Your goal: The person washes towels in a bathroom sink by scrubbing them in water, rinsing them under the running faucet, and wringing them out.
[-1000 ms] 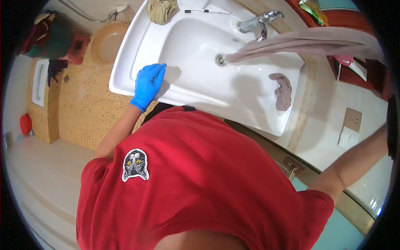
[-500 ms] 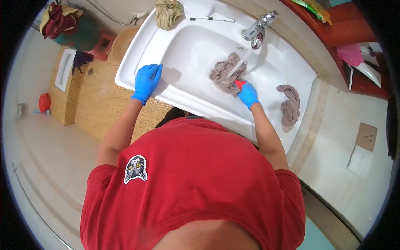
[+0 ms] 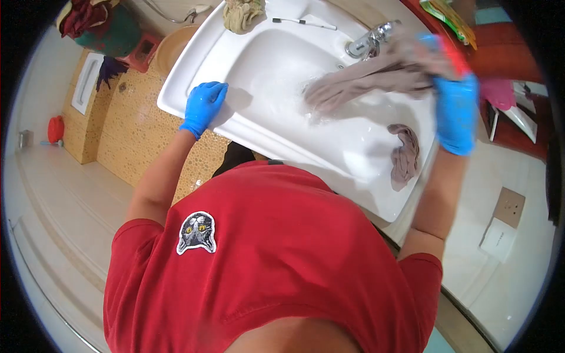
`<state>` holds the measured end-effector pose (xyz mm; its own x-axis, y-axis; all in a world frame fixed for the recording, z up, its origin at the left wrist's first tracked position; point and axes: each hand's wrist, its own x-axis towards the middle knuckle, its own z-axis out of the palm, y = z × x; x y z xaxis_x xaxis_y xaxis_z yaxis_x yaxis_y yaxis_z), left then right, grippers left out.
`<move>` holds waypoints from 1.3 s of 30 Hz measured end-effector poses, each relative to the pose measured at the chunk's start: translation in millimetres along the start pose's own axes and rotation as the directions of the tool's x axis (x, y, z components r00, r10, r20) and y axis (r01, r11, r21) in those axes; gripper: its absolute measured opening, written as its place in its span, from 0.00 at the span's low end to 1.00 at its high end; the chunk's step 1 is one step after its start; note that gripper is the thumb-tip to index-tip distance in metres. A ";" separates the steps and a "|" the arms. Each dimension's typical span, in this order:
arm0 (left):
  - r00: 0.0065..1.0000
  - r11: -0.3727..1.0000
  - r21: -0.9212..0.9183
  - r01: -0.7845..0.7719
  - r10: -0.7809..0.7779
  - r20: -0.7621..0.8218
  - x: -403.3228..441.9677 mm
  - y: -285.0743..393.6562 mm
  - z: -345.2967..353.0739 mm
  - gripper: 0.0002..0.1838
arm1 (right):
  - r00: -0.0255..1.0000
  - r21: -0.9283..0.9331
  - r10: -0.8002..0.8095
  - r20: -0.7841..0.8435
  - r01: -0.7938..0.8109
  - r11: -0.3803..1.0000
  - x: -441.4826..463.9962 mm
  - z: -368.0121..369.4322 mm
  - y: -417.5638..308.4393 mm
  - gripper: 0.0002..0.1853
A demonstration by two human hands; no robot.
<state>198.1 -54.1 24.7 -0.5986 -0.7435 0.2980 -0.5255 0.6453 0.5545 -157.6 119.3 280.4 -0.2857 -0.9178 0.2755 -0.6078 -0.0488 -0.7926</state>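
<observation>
Raised over the right side of the sink, my right hand [image 3: 456,115] in a blue glove is closed on a wet greyish-brown cloth [image 3: 376,82]. The cloth stretches down to the left, and its lower end lies in the water. A blurred red item [image 3: 454,56] shows at the fingers; its kind is unclear. My left hand [image 3: 205,107], also gloved in blue, rests with curled fingers on the left front rim of the white sink [image 3: 259,136]. Behind the lifted cloth, the chrome faucet [image 3: 371,42] is partly hidden. A second greyish-brown cloth [image 3: 405,157] lies on the sink's right ledge.
A greenish cloth [image 3: 242,15] and a toothbrush [image 3: 303,23] lie along the sink's back left. To the right is a red-brown shelf [image 3: 500,53] with packets and a pink item [image 3: 497,93]. On the left floor stand a tan basin [image 3: 175,50] and a red stool [image 3: 141,54].
My right hand has lifted the cloth out of the basin, up and to the right, stretching it from a bunched heap. My left hand stays on the rim. The view has shifted slightly.
</observation>
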 end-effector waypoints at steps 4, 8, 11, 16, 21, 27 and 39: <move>0.996 0.993 -0.082 -0.088 0.087 -0.017 -9.1 -22.8 10.3 0.10 | 0.914 -0.295 -0.343 -0.218 0.274 0.915 35.4 -38.5 -100.6 0.13; 0.995 0.997 -0.029 -0.075 0.076 0.058 -7.0 -15.6 -4.9 0.08 | 0.840 -0.322 -0.538 -0.078 0.489 0.811 74.5 -62.2 -166.1 0.16; 0.997 0.997 -0.023 -0.080 0.081 0.010 -3.1 -6.0 -15.1 0.07 | 0.837 -0.406 -0.535 -0.116 0.452 0.794 76.6 -60.4 -143.7 0.16; 0.998 0.995 -0.083 -0.057 0.057 -0.003 -3.6 -4.4 -18.6 0.08 | 0.957 -0.287 -0.177 -0.231 0.107 0.952 64.4 -65.5 -20.1 0.16; 0.999 0.994 -0.106 -0.040 0.037 -0.032 -5.2 -3.3 -17.5 0.09 | 0.996 -0.147 0.058 -0.075 -0.068 0.987 -0.4 76.0 91.2 0.16; 0.999 0.997 -0.070 -0.034 0.033 -0.019 -5.8 -4.2 -17.2 0.09 | 0.854 -0.550 0.436 0.283 -0.228 0.803 -119.1 195.0 234.4 0.20; 0.992 0.990 -0.124 -0.062 0.074 0.103 10.3 23.5 3.5 0.24 | 0.868 0.354 0.471 -0.156 -0.396 0.847 -51.9 99.2 89.8 0.16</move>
<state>177.5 -46.0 38.0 -0.6953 -0.6714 0.2567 -0.4088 0.6631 0.6270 -123.9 123.4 141.0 -0.6496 -0.7587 -0.0490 -0.1399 0.1827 -0.9732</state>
